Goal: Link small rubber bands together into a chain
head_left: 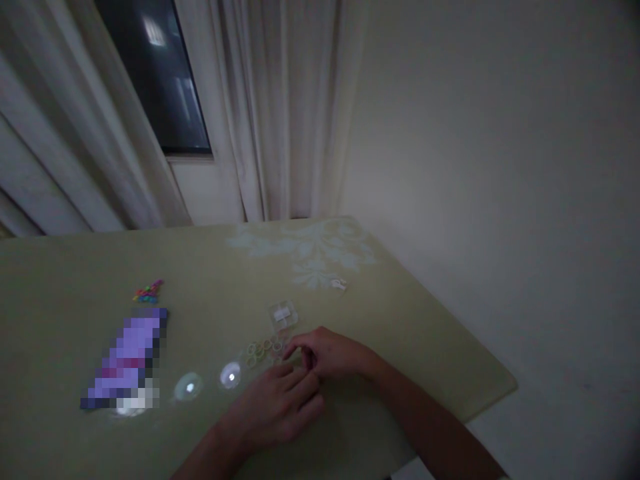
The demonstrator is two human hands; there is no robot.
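My left hand (pixel 283 403) and my right hand (pixel 330 353) meet over the near part of the table, fingertips together. Both are closed in a pinch. Whatever lies between the fingers is hidden or too small to name. Just beyond my left hand, beside the right fingertips, lies a cluster of small pale rings (pixel 263 348). A small clear plastic box (pixel 283 315) with a white label-like patch sits behind the rings.
The pale table (pixel 215 280) has its right edge along the wall. A pixelated purple item (pixel 127 357) lies at left, with small colourful pieces (pixel 149 292) behind it. Small white pieces (pixel 339 284) lie farther back. Curtains (pixel 285 113) hang beyond the table.
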